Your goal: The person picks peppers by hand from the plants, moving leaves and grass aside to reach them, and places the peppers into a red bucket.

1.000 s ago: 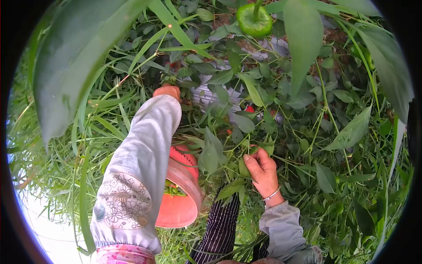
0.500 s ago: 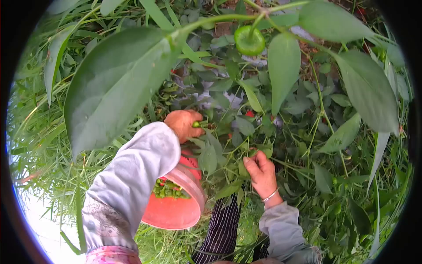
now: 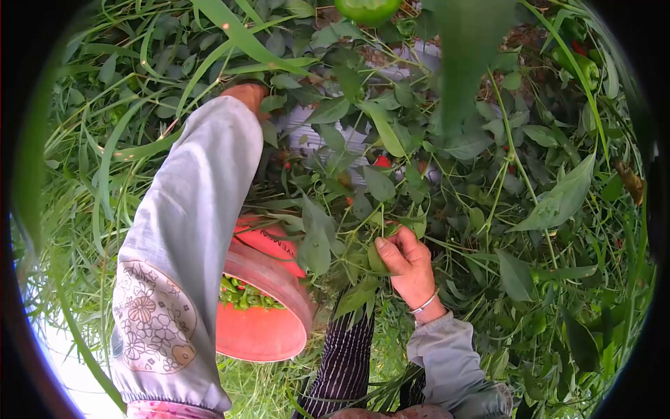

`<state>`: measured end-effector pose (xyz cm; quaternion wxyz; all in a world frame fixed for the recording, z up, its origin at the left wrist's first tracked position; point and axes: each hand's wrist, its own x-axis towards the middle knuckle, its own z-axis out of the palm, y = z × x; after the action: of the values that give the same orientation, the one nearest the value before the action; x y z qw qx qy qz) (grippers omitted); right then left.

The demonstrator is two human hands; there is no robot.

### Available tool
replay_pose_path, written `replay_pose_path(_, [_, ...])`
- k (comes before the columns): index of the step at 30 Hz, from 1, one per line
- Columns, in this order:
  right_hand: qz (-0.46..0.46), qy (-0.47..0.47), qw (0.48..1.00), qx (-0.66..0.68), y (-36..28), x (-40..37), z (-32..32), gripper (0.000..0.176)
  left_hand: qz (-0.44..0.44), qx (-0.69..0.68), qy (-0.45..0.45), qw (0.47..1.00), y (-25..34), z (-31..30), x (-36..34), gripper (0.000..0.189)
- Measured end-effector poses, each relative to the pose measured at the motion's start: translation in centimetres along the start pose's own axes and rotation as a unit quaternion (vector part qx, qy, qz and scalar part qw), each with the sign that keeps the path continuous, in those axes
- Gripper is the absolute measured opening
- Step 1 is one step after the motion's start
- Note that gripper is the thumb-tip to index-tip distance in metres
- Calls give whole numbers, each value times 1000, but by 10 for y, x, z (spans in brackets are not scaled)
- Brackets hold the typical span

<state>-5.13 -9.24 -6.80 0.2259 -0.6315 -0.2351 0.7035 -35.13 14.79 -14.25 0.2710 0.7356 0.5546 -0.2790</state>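
My left hand [image 3: 248, 96] reaches into the leaves at the upper left, its fingers hidden by foliage. Lower down, my right hand [image 3: 407, 267] is closed, thumb against fingers, on a thin stem of a pepper plant [image 3: 379, 185]. Below my left sleeve a pink-red bucket [image 3: 258, 336] leans with its mouth towards me. Several small green peppers [image 3: 246, 296], with a little red among them, lie inside it. A red pepper [image 3: 382, 161] shows among the leaves between my hands.
A green pepper [image 3: 368, 8] hangs close to the camera at the top, near a blurred leaf [image 3: 474, 63]. More green peppers [image 3: 585, 68] hang at the upper right. Long grass [image 3: 77, 195] crowds the left; my striped trouser leg [image 3: 342, 359] is below.
My left hand has moved up and away from the bucket into the leaves; the green pepper in its fingers is no longer visible. My right hand has barely moved. The view has shifted.
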Motion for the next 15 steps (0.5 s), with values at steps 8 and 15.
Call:
replay_pose_path(8, [11,1,1000,12,-3,1,0,18,-200,-220,-44,954,-10,-3,-38,58])
replay_pose_path(15, [4,0,1000,-12,-8,2,2,19,-202,-593,38,779,4,-53,-98,44])
